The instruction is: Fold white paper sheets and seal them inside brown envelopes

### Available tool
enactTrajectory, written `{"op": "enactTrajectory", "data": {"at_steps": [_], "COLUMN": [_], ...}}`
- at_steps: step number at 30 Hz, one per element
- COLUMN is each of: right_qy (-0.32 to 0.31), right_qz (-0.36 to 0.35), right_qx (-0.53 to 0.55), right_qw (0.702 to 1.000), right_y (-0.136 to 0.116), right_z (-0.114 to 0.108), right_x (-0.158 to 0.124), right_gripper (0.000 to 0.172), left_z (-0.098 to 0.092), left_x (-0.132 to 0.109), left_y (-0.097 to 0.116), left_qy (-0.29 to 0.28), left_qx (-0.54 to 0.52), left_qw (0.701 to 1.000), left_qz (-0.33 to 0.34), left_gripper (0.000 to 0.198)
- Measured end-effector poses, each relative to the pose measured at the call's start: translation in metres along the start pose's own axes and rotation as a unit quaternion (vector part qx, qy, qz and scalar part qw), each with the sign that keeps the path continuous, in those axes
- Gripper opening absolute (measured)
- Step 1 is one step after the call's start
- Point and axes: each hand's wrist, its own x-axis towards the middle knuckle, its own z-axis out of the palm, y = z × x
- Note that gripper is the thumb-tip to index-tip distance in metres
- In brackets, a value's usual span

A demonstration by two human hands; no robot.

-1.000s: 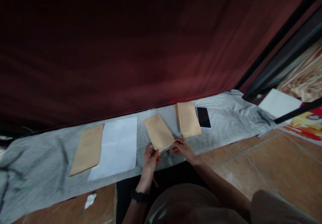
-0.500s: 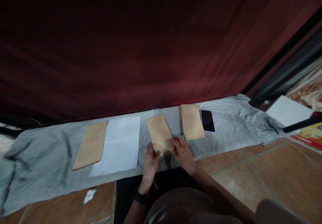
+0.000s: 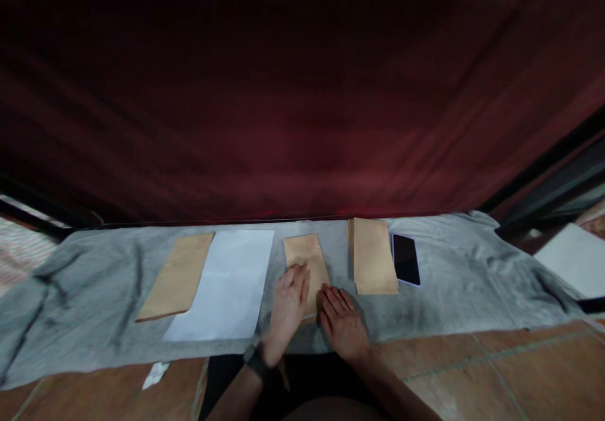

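A brown paper envelope (image 3: 302,249) with a faint red mark at its top lies on the grey cloth in front of me. My left hand (image 3: 289,298) rests on its left part, fingers stretched out and flat. At the envelope's lower right edge lies my right hand (image 3: 343,321), palm down, its fingers extended and holding nothing. The hands cover part of the envelope's lower half. Right of it sits a stack of brown envelopes (image 3: 375,257). On the left, another brown envelope (image 3: 179,276) overlaps the edge of a white paper sheet (image 3: 231,288).
A dark-screened phone (image 3: 405,259) lies beside the stack. The grey cloth (image 3: 454,282) runs along a dark red upright surface (image 3: 302,156). A crumpled white scrap (image 3: 155,375) is on the tiled floor (image 3: 104,389). A white flat object (image 3: 574,260) stands at the far right.
My left hand has moved from the envelope's lower left corner up onto its face and flattened. My right hand has uncurled and lies flat at the lower right edge. The view has shifted.
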Motion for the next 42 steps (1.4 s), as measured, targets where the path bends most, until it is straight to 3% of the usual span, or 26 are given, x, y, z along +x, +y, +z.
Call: {"op": "enactTrajectory", "data": {"at_steps": [3,5,7,10,19,25,36,42], "right_qy": [0.004,0.005,0.009,0.006,-0.021,-0.003,-0.035,-0.059], "right_qz": [-0.003,0.0,0.005,0.012,0.013,0.025,0.051,0.035], "right_qx": [0.003,0.005,0.008,0.018,0.048,0.042,0.053,0.102], "right_qw": [1.0,1.0,1.0,1.0,0.999,0.999,0.997,0.992], "right_y": [-0.002,-0.004,-0.005,-0.006,-0.004,-0.003,0.007,0.019], "right_z": [-0.001,-0.003,-0.005,-0.005,-0.007,-0.002,0.002,-0.004], "right_x": [0.002,0.004,0.005,0.005,0.005,0.002,-0.004,-0.003], "right_gripper": [0.044,0.044,0.044,0.045,0.049,0.043,0.046,0.04], "left_z": [0.02,0.035,0.049,0.063,0.062,0.053,0.028,0.009], "left_x": [0.055,0.085,0.102,0.107,0.084,0.053,-0.015,-0.047], "left_y": [-0.013,-0.025,-0.037,-0.047,-0.045,-0.033,-0.019,-0.023], "left_qy": [-0.036,-0.087,-0.106,-0.122,-0.151,-0.152,-0.197,-0.189], "left_qx": [0.046,0.074,0.077,0.08,0.085,0.064,0.029,-0.002], "left_qw": [0.994,0.987,0.985,0.982,0.971,0.965,0.963,0.967], "left_qz": [0.094,0.114,0.112,0.116,0.166,0.202,0.183,0.17], "left_gripper": [0.045,0.05,0.052,0.056,0.056,0.056,0.054,0.058]}}
